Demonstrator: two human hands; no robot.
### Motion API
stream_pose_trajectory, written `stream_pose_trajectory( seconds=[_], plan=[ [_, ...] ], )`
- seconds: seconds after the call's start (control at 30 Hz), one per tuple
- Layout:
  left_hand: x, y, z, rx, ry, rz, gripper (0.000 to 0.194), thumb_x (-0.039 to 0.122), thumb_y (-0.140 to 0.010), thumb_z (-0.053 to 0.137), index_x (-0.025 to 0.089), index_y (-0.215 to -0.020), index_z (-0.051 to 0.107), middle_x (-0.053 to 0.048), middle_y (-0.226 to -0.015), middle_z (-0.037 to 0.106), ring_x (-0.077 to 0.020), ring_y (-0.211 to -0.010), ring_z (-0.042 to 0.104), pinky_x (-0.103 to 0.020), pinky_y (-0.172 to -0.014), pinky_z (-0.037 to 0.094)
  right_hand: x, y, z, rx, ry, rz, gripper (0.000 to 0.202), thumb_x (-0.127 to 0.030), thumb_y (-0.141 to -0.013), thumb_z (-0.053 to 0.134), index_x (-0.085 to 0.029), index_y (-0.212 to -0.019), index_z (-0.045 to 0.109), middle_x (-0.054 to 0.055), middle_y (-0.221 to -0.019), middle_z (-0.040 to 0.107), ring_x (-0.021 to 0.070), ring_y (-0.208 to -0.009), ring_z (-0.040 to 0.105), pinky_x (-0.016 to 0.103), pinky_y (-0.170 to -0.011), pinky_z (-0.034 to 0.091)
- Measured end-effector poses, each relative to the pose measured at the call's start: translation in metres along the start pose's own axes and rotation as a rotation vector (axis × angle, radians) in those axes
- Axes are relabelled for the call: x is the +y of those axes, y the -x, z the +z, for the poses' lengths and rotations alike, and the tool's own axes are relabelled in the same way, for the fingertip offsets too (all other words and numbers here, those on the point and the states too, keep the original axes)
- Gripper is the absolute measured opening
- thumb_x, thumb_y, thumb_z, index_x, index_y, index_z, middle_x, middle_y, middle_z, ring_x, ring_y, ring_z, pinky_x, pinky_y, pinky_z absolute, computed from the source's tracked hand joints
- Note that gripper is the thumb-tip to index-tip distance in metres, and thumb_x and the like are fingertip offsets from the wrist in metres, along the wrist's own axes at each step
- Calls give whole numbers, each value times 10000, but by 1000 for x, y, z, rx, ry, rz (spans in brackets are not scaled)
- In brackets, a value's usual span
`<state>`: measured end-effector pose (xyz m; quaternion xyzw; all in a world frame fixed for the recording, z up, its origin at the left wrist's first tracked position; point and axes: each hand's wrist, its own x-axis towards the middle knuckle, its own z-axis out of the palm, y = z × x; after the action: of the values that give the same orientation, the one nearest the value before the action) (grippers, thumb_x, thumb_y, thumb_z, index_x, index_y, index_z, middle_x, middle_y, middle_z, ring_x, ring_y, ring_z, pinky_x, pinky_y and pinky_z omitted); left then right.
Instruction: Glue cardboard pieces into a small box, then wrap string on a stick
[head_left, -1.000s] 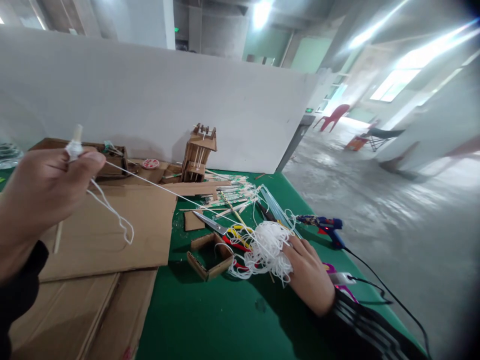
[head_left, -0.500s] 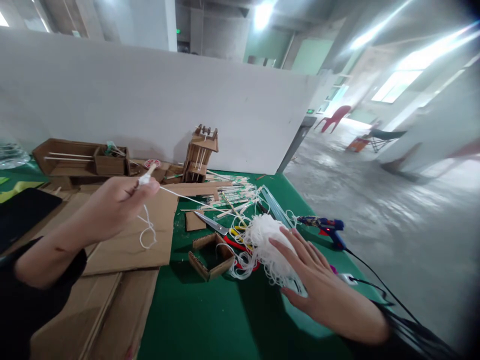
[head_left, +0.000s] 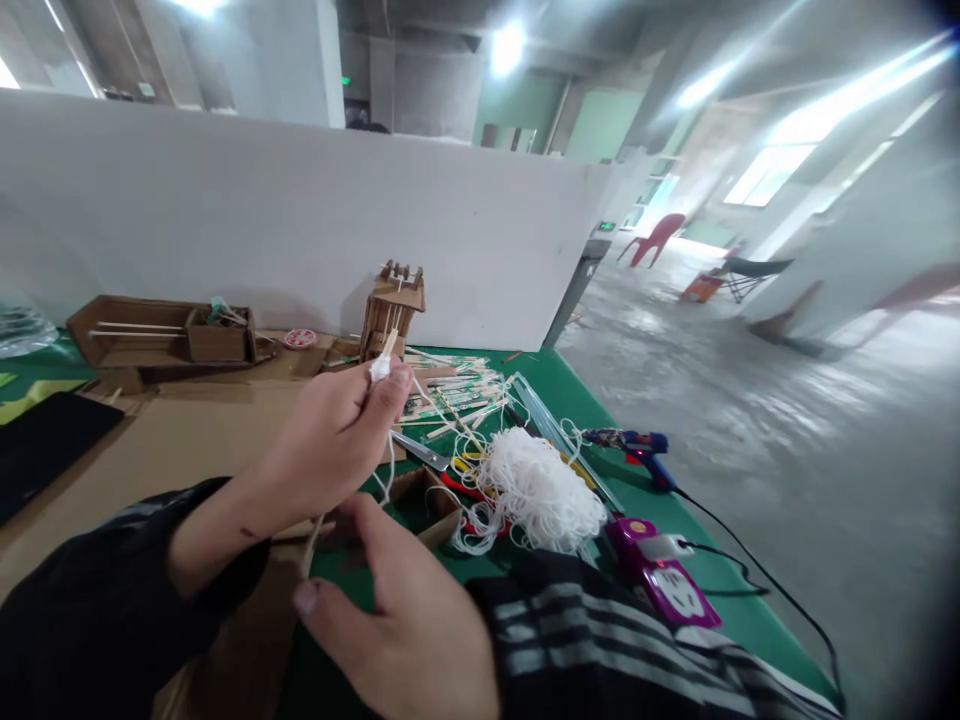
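Observation:
A wooden stick (head_left: 391, 342), its upper part wrapped in white string, is pinched in my left hand (head_left: 319, 435) and tilts upward. Loose string hangs under that hand, and a strand runs right to a tangled heap of white string (head_left: 544, 490). Below the left hand, my right hand (head_left: 409, 600) has its thumb apart from its fingers, slightly blurred. A thin pale strip shows between them at the cardboard edge; I cannot tell what it is. The cardboard box frame (head_left: 442, 525) and scissors (head_left: 421, 452) lie just beyond, partly covered.
Cardboard sheets (head_left: 180, 425) cover the left side. Behind stand a cardboard tower (head_left: 390, 300) and a long cardboard box (head_left: 142, 350); several thin sticks (head_left: 457, 385) are scattered nearby. A glue gun (head_left: 634, 445) and a purple power strip (head_left: 664, 570) lie along the right table edge.
My left hand has moved right with the string-wrapped stick. My right hand has left the string heap and come left and down, below the left hand. The power strip is now uncovered.

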<state>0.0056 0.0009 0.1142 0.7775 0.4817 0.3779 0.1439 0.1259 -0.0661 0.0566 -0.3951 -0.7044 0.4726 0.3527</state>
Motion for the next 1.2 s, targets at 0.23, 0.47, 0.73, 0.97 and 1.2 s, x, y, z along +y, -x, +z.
stream_pose_trajectory(
  seconds=[0.23,0.47,0.73,0.97,1.2],
  plan=[
    [-2,1,4,-5,125,-66,411,406,-1002,286,201,-695,466,56,-538,392,-113,-479,361,-247,-490,322,11,-13,21,42,-445,57,280,-485,-897,570,-217,-875,492,-27,-700,552,120,-618,545,234,-578,465],
    [-25,2,-6,-49,138,-109,453,457,-1004,261,192,-730,507,44,-583,415,-120,-516,383,-247,-498,315,24,-4,-16,136,-480,71,301,-501,-937,521,-217,-889,436,-81,-620,454,48,-427,308,171,-385,229],
    [-30,14,4,-126,120,21,361,424,-999,322,195,-857,562,-4,-776,545,-156,-696,496,-270,-637,404,50,3,-53,197,-242,-6,304,-480,-977,450,-198,-904,539,-55,-638,402,77,-493,286,208,-438,243],
    [-37,28,15,-130,271,-47,331,386,-1014,308,207,-1162,543,-54,-959,605,-164,-755,545,-264,-628,453,55,6,-68,214,-138,-46,349,-472,-977,441,-178,-827,555,-33,-659,438,91,-558,342,219,-504,282],
    [-50,36,18,-169,257,-66,251,365,-987,409,202,-1131,536,-15,-790,561,-138,-624,520,-239,-517,422,70,8,-75,234,73,-116,183,-364,-952,521,-199,-875,500,-75,-587,395,85,-497,335,222,-470,255]
  ],
)
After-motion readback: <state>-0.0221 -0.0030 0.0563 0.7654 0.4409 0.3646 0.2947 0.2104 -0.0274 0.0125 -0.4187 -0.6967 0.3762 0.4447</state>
